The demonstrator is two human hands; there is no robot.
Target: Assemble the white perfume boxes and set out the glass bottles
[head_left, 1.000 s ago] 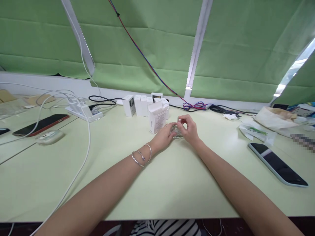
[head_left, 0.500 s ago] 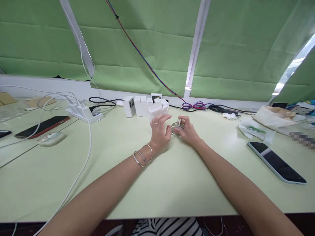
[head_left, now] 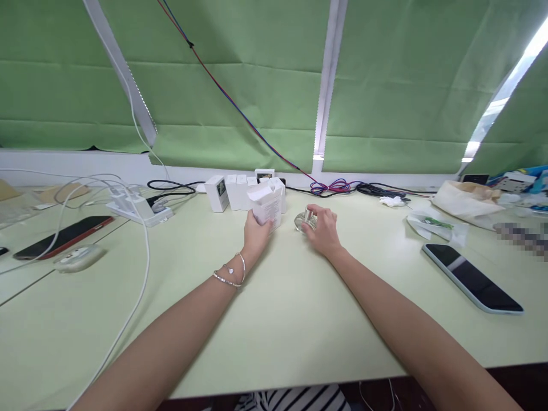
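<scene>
I have the left hand (head_left: 257,233) closed on a white box (head_left: 266,201), thumb against its near face, other fingers mostly hidden. My right hand (head_left: 324,229) holds a glass bottle (head_left: 301,221), thumb and bent fingers parted around its side. Smaller boxes (head_left: 240,194) stand beyond the left fingers.

The box (head_left: 266,204) is coloured white and marked with grey print. The bottle (head_left: 301,221) is seen clear, topped in silver. The table (head_left: 278,325) is tinted pale green, the blinds (head_left: 265,68) a fuller green. The right phone (head_left: 471,277) is edged in pale blue around black, the left phone (head_left: 77,232) in red. The clothing (head_left: 295,398) is striped in dark and white.
</scene>
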